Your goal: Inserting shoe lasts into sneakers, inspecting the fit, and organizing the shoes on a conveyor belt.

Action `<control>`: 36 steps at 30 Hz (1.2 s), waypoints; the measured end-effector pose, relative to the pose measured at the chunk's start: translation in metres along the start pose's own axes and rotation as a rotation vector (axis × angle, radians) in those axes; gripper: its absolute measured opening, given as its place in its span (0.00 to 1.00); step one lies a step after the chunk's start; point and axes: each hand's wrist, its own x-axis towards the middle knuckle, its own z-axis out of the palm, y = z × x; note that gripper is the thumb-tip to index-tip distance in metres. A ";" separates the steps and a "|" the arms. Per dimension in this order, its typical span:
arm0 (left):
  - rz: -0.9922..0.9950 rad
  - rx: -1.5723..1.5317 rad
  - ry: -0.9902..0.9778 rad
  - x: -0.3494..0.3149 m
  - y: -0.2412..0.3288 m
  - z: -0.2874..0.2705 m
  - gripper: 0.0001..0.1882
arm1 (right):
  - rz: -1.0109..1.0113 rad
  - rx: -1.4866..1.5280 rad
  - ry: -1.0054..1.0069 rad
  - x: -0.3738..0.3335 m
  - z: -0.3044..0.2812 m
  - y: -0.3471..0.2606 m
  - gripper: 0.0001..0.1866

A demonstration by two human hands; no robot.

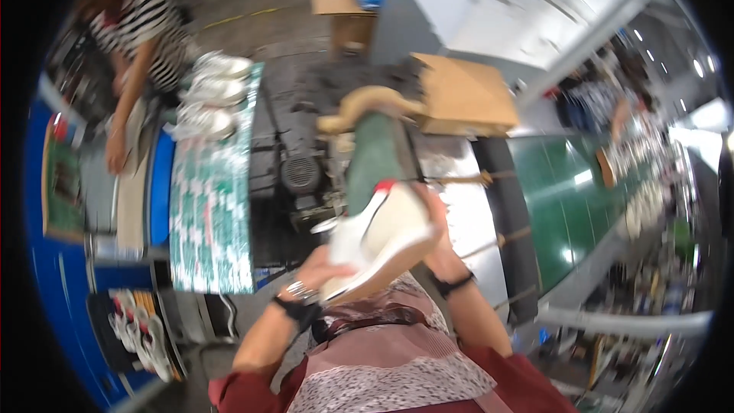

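Near six o'clock, your left hand (pixel 319 268) and right hand (pixel 437 235) both grasp the shoe (pixel 391 226); grip evenly, and mind your fingers by the green pad (pixel 375 151) at twelve!

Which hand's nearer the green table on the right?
Right. The right hand grips the right side of the white shoe, left of the green table and apart from it. The left hand holds the shoe's lower-left part, farther from the table.
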 end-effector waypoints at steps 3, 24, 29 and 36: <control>-0.156 0.287 -0.063 -0.048 0.023 -0.015 0.30 | 0.297 0.531 -0.384 0.058 0.013 0.024 0.45; 0.304 1.403 0.221 0.275 -0.165 0.192 0.24 | -0.126 -0.479 0.770 -0.147 -0.356 0.038 0.28; 0.234 1.417 0.215 0.269 -0.174 0.226 0.30 | 0.200 -0.957 0.840 -0.179 -0.425 0.084 0.45; 0.186 1.321 0.408 0.132 -0.112 0.090 0.36 | 0.248 -1.276 0.888 -0.176 -0.406 0.066 0.45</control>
